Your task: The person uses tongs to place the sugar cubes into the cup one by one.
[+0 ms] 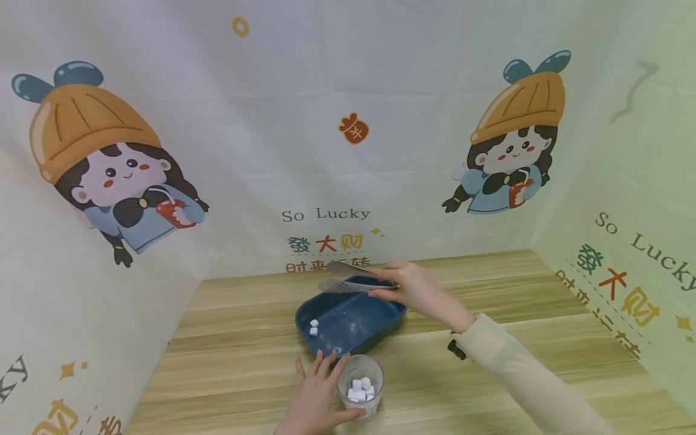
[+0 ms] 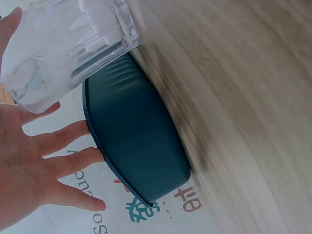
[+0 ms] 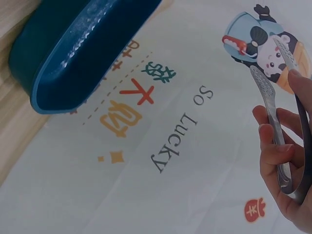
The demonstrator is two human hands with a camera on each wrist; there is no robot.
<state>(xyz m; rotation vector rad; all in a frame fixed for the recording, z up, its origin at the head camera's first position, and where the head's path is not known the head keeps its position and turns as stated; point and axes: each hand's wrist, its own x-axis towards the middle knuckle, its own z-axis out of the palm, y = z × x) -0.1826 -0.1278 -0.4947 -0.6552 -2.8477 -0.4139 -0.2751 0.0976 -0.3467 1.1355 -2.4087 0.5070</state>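
My right hand [image 1: 415,293] holds metal tongs [image 3: 280,131] above the far side of a dark blue tray [image 1: 304,317]; the tongs' tips are apart with nothing between them. Two small white cubes [image 1: 313,331] sit at the tray's left end. In front of the tray stands a clear cup [image 1: 375,368] with several white cubes [image 1: 357,394] in its bottom. My left hand [image 1: 315,396] holds this cup between thumb and index finger. Its other fingers are spread, and in the left wrist view some reach the rim of the tray [image 2: 131,126].
The tray and cup stand on a wood-grain tabletop [image 1: 228,350]. A white printed cloth [image 1: 261,151] with cartoon figures and lettering hangs behind the table and along both sides. A dark band [image 1: 457,349] shows at the right sleeve's cuff.
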